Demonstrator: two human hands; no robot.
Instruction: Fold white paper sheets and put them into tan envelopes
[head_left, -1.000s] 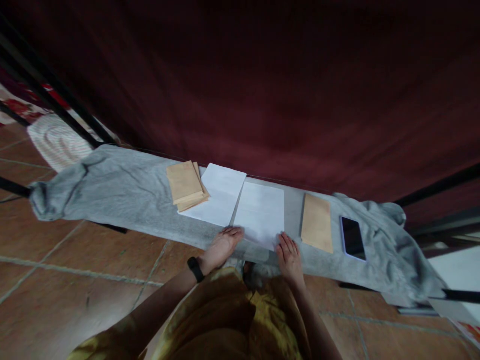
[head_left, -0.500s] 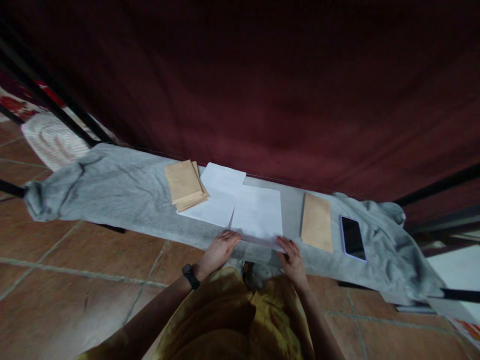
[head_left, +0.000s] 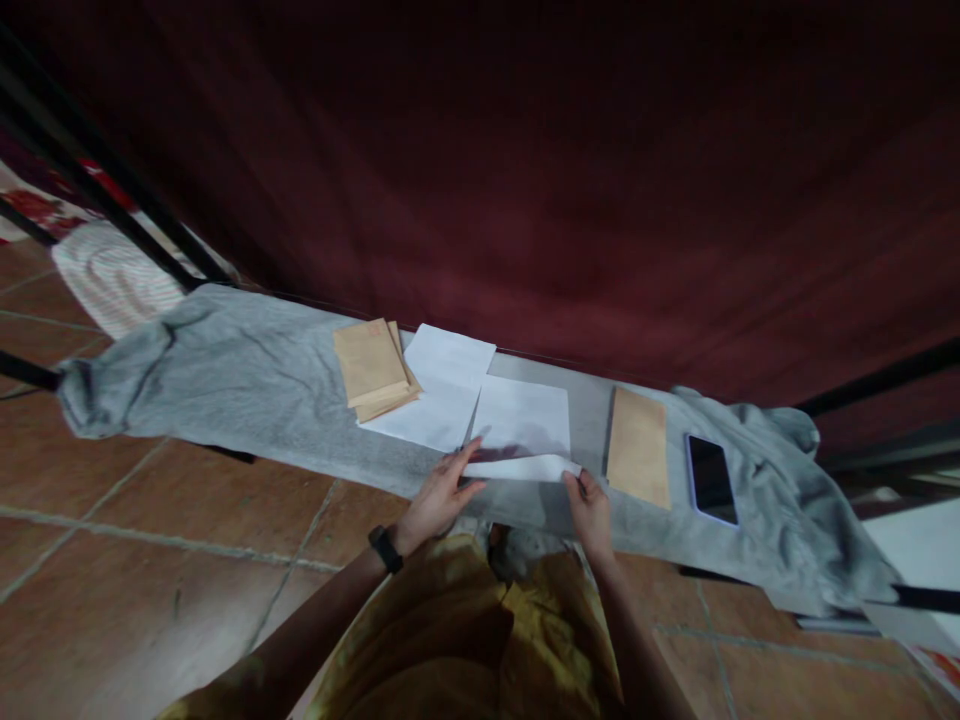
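A white sheet of paper [head_left: 523,415] lies before me with its near edge turned up in a narrow strip. At the strip's left end is my left hand [head_left: 442,488], a dark watch on its wrist, thumb and fingers around the paper's edge. My right hand [head_left: 589,505] pinches the strip's right corner. Left of this sheet rests more white paper [head_left: 439,400], partly covered by a small stack of brown envelopes [head_left: 371,362]. On the right, a single brown envelope [head_left: 637,447] lies flat, apart from my right hand.
A dark-screened phone [head_left: 711,480] lies right of the single envelope. Grey cloth [head_left: 247,385] covers the narrow surface and bunches at both ends. Behind it hangs a dark red curtain [head_left: 525,220]. Black bars [head_left: 97,190] stand at the left; tiled floor [head_left: 150,580] shows below.
The near edge of the white sheet has come up into a raised strip. My hands have shifted from lying on the paper to gripping its two near corners.
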